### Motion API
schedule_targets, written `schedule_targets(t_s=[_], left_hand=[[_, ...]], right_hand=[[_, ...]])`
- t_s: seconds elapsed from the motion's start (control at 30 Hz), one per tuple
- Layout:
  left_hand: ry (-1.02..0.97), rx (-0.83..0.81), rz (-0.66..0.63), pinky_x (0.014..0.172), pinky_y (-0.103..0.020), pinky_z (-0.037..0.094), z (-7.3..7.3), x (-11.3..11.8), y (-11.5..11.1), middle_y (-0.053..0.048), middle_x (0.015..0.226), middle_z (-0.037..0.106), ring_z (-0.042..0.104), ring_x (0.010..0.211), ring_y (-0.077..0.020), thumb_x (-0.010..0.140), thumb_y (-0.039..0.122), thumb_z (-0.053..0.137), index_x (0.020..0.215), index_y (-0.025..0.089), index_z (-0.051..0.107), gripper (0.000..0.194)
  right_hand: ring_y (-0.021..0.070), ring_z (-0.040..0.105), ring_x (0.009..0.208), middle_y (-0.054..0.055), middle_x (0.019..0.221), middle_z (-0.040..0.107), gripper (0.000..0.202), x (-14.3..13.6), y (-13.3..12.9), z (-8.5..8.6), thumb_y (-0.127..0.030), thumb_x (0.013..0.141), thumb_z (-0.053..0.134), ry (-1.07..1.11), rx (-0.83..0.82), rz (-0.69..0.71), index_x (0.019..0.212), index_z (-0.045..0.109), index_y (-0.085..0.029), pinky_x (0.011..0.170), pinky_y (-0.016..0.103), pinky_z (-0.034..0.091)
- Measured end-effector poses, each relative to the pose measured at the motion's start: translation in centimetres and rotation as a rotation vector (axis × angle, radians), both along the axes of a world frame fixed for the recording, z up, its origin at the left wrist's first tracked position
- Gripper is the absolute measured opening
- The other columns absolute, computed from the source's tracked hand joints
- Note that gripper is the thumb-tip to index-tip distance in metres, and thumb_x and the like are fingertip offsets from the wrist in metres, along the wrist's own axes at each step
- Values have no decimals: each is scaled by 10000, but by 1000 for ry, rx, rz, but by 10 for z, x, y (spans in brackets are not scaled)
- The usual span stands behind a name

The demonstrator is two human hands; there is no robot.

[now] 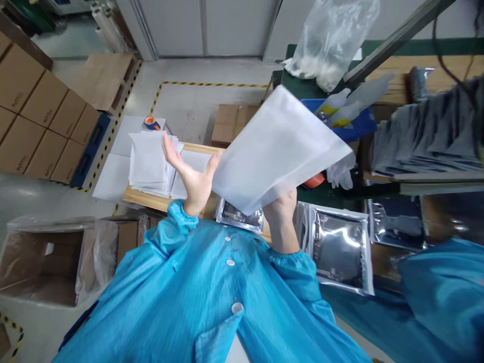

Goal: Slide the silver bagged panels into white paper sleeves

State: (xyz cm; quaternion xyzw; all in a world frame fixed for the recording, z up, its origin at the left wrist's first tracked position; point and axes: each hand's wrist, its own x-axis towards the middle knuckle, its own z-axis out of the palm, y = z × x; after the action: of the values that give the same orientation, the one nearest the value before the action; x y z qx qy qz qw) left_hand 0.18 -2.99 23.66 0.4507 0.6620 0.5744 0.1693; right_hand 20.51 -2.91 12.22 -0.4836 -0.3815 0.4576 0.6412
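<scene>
My right hand [282, 204] grips the lower edge of a flat white bag [280, 146], which is raised and tilted above the wooden bench [149, 198]. My left hand [194, 179] is open with its fingers spread, just left of the bag and holding nothing. A stack of similar white bags [148, 161] lies beyond my left hand. Below the raised bag, close to my body, rests a silver-edged dark packet [240, 216], partly covered. More silver packets [338, 247] are piled to the right of my right hand.
An orange tape roll [152, 123] sits at the far left. A blue bin [353, 130] with bottles and a clear plastic bag [333, 43] stand to the right. Stacked cartons [40, 113] and an open box [41, 264] are left. A co-worker's blue sleeve [446, 292] is near right.
</scene>
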Motion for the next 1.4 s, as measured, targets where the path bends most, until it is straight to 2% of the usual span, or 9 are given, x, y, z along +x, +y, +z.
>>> schedule_targets(t_s=[0.1,0.27,0.47,0.63,0.73,0.87,1.1,1.23,1.4], left_hand=[[-446,-108,-144,1358,-477,467,-66,14,-30,-142,1727,576,516,1660,-333,759,605,1044,1649,291,497,1090],[-803,-458,-231,1002,-381,632,-153,28,-76,-170,1122,864,806,1071,-287,632,648,1081,1065,107,819,741],[-1105,-417,-55,936,-303,624,-198,1,-83,-113,1016,877,805,939,-196,505,345,1173,963,102,816,630],[-1078,-468,349,950,-231,631,-239,-31,-52,-57,952,850,827,1005,-151,775,168,1049,928,143,735,350],[-1016,-559,419,904,-185,628,-262,-44,-44,-9,857,799,804,930,-100,899,184,972,886,171,666,307],[-927,-733,313,846,-206,647,-275,-62,-52,4,723,719,757,770,-100,961,284,940,843,165,652,334],[-720,-1069,-5,699,-237,599,-260,-91,-72,-41,639,698,717,656,-145,954,477,927,775,145,691,445],[-619,-1140,-164,711,-260,584,-260,-68,-67,-19,667,714,732,693,-170,873,458,989,808,152,736,402],[-390,-865,-341,923,-322,603,-277,-16,-49,-42,872,799,753,863,-190,856,281,981,981,166,801,248]], right_hand=[[283,772,1131,81,1131,810,409,-21,7,-4,-579,915,777,164,-13,99,1182,724,-274,1138,533,632],[240,785,1046,40,1097,813,452,-66,7,-34,-556,855,828,277,-143,97,1189,711,-275,1033,450,676],[247,768,1122,103,1217,817,577,-75,10,-86,-508,744,893,110,-267,176,1199,704,-207,1085,466,637],[299,710,1292,184,1307,776,364,-6,1,-117,-363,943,632,-483,-337,-50,1198,773,-146,1243,526,521],[340,703,1311,237,1350,751,374,31,-12,-129,-304,939,649,-753,-448,-139,1225,793,-110,1229,526,524],[351,789,1093,234,1200,828,378,48,-23,-137,-334,918,727,-783,-598,-31,1199,816,-99,1082,507,608],[327,815,1045,188,1142,858,399,61,-15,-150,-313,817,835,-769,-671,-66,1172,814,-134,1051,478,628],[299,792,957,123,940,836,214,74,-9,-157,-288,779,857,-620,-698,-60,953,803,-175,1028,467,630],[163,631,654,-12,698,682,310,80,-2,-156,-421,744,931,-255,-694,53,863,746,-203,725,328,620]])
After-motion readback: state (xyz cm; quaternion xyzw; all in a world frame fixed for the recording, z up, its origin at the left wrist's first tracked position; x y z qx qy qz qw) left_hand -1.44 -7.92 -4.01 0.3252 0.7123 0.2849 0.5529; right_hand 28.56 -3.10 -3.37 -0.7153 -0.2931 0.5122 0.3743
